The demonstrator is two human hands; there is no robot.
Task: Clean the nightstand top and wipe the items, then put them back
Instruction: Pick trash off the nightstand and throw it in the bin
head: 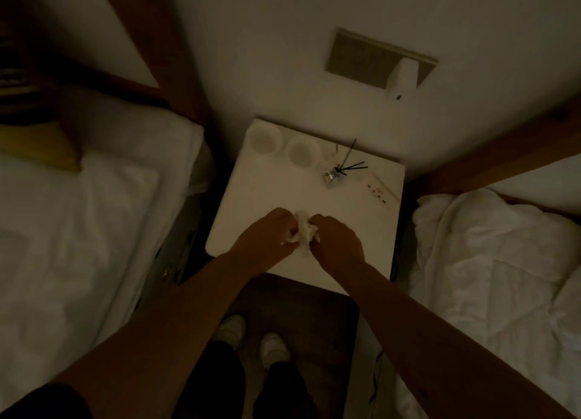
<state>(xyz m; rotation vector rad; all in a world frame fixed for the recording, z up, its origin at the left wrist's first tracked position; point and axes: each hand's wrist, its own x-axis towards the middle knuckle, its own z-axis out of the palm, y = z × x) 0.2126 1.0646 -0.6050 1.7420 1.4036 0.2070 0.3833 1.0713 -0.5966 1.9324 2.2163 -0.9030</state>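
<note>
A white nightstand (pixel 267 192) stands between two beds in dim light. Above its front part, my left hand (pixel 267 234) and my right hand (pixel 334 242) both grip a crumpled white tissue (pixel 303 233) held between them. At the back left of the top stand two white cups (pixel 264 140) (pixel 301 152). A small glass reed diffuser (pixel 334 176) with dark sticks stands at the back middle. A white remote control (pixel 380 189) lies along the right edge.
A bed with white sheets (pixel 78 230) lies to the left and a rumpled white duvet (pixel 490 261) to the right. A wall socket plate with a white plug (pixel 402 75) sits above the nightstand. My feet (pixel 251 340) stand on the dark floor below.
</note>
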